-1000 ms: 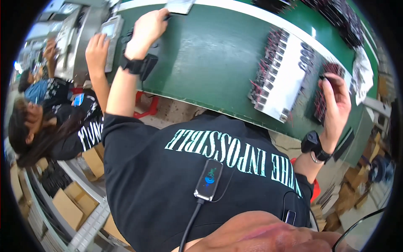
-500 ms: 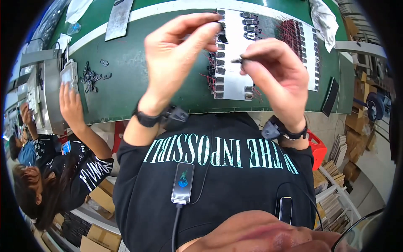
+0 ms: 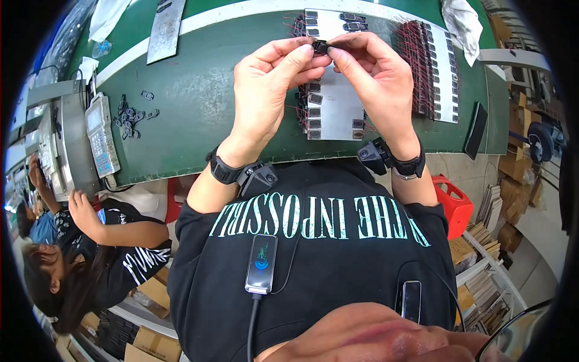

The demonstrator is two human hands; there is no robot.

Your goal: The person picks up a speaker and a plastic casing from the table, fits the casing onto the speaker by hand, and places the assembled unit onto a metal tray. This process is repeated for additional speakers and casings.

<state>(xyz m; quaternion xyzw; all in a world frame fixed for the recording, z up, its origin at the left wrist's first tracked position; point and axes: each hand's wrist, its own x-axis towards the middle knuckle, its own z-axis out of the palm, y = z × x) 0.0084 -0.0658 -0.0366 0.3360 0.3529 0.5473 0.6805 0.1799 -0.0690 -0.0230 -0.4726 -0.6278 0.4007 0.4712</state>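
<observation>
My left hand [image 3: 265, 84] pinches a small black rectangular part [image 3: 320, 47] between thumb and fingers. From the other side my right hand [image 3: 383, 75] closes on the same part, its thumb and forefinger at the part's edge. Whether a second small piece sits between the right fingertips is hidden. Both hands are above a white board [image 3: 335, 111] that carries rows of similar flat black parts [image 3: 314, 112] with thin red wires along its sides. The raised hands cover the board's middle.
A second white board [image 3: 445, 78] with red-wired parts lies to the right, near a black flat slab [image 3: 476, 131]. Leftward are loose black parts [image 3: 129, 117], a keypad device [image 3: 101, 136] and a metal plate [image 3: 167, 33]. A co-worker's hand [image 3: 84, 214] is at far left.
My hands were apart, each pinching a small dark piece; now they meet at one black part, slightly farther up. The co-worker's hand has moved off the keypad device, toward the lower left.
</observation>
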